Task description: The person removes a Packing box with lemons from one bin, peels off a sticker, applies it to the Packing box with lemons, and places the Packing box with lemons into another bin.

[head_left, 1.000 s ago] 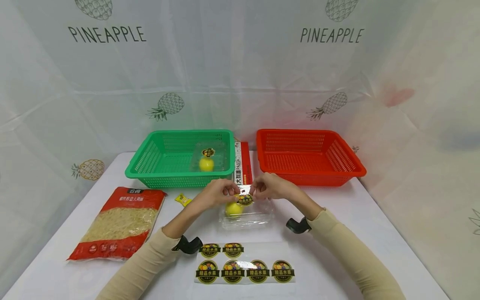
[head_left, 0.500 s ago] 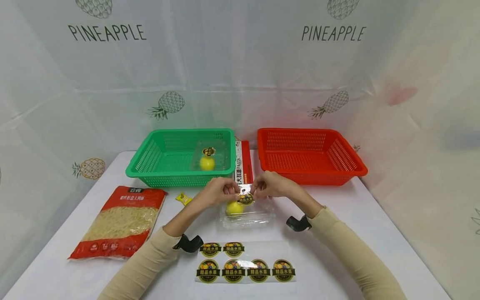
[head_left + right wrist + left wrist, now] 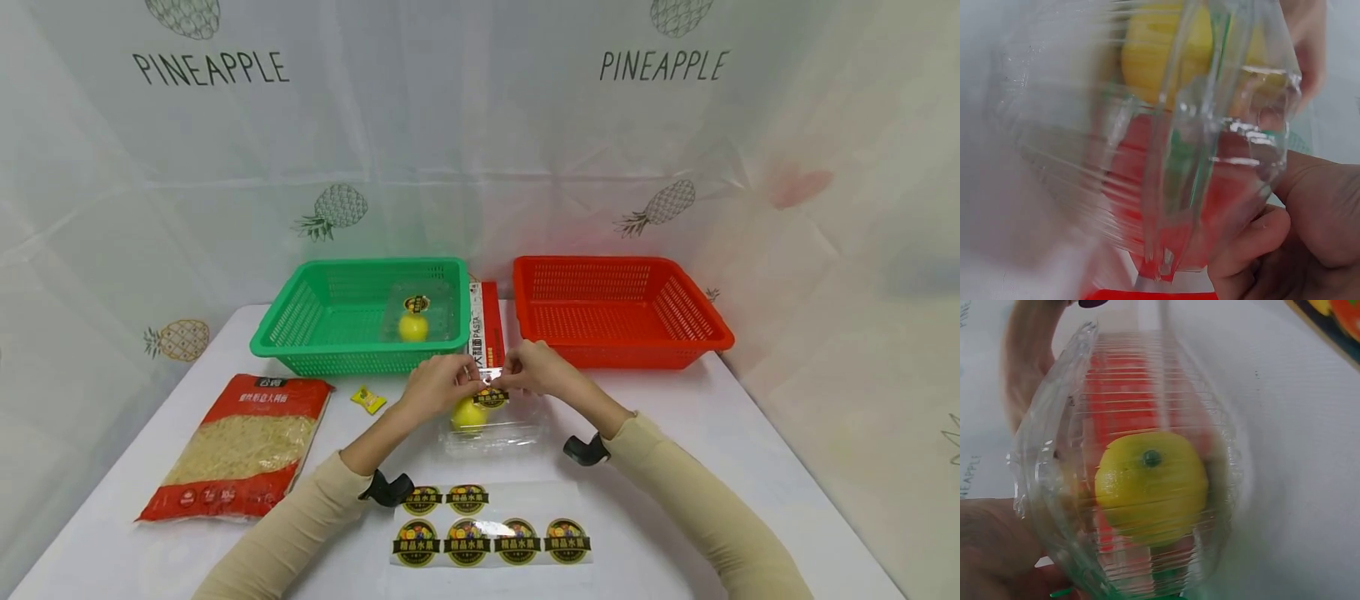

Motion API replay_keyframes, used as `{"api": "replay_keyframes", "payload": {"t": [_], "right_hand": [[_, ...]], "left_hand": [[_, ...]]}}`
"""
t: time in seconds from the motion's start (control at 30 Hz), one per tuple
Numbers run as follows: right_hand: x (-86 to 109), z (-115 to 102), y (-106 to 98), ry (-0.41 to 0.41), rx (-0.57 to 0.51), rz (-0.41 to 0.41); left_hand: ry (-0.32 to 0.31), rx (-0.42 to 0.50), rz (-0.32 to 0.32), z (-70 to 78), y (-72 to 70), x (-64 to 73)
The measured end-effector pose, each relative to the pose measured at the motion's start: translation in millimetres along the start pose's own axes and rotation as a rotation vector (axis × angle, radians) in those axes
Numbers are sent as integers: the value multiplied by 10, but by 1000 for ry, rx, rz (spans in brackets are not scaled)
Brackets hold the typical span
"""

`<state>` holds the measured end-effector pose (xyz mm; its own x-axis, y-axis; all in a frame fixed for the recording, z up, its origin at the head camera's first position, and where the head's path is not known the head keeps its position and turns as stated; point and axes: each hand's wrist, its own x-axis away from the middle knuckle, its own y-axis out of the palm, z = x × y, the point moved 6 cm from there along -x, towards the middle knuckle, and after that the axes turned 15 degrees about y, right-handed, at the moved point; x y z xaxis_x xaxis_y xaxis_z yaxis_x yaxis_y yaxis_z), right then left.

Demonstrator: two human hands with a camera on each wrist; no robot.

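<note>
A clear plastic clamshell box sits mid-table with a yellow fruit inside. The left wrist view shows the green stem end of this yellow fruit through the ribbed wall. A round black-and-gold sticker lies over the lid; glare whitens its upper part. From the left, my left hand pinches the sticker's upper edge between thumb and finger. My right hand pinches it from the right, fingertips close to the left ones. In the right wrist view, the right hand's curled finger is beside the box's lid edge.
A sheet of several stickers lies in front. Behind stand a green basket holding another boxed fruit, a red basket, and a red-and-white pasta box between them. A pasta bag and small yellow packet lie left.
Both hands have drawn closer together over the upper edge of the sticker, fingertips nearly meeting now. The clamshell box and the sticker sheet have stayed in place.
</note>
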<state>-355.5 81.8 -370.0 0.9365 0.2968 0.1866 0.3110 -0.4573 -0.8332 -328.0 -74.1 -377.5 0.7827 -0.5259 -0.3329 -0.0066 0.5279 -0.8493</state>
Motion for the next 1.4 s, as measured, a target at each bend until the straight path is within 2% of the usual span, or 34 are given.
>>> {"api": "replay_keyframes", "payload": {"t": [0.17, 0.37, 0.5, 0.63, 0.8, 0.93, 1.17, 1.27, 1.4], "right_hand": [[5, 6, -12, -11, -3, -27], [54, 6, -21, -86, 8, -68], [111, -28, -11, -137, 62, -29], [146, -61, -11, -153, 74, -8], [137, -41, -18, -136, 55, -14], [105, -4, -31, -107, 5, -16], [55, 2, -24, -34, -12, 16], [52, -3, -20, -14, 9, 30], [56, -11, -15, -3, 25, 20]], "left_hand": [[16, -5, 16, -3, 5, -2], [40, 57, -51, 2, 4, 29], [53, 59, -74, 25, 12, 51], [63, 42, -75, 37, 15, 44], [65, 93, -87, 3, 31, 29], [78, 127, -58, -16, 21, 13], [23, 57, 12, -43, -1, -13], [11, 37, 15, -40, 0, -20], [14, 54, -17, -37, 4, -15]]}}
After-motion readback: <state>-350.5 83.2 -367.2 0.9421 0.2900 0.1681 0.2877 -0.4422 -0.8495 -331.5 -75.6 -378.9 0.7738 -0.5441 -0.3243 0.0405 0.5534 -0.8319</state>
